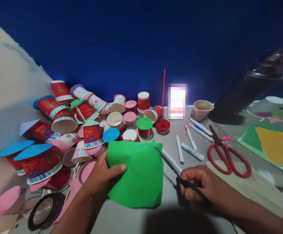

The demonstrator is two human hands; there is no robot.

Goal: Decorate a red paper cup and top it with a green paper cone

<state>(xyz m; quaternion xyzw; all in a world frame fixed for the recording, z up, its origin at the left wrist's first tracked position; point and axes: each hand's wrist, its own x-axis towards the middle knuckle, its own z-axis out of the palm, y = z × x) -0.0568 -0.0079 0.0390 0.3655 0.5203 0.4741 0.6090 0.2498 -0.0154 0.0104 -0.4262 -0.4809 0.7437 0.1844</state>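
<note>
While the left hand (104,174), nearly closed, pinches green paper (136,191), the right hand (200,182) curls round black scissors (172,166); 1 circle (145,161) is drawn, not yet cut free.

From green sheet (141,190): passage over tabletop (119,219), six o'clock. Obstructions: piled cups (92,135), ten o'clock; markers (179,148), two o'clock.

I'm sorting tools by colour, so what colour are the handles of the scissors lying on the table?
Red, clearest in the head view.
</note>
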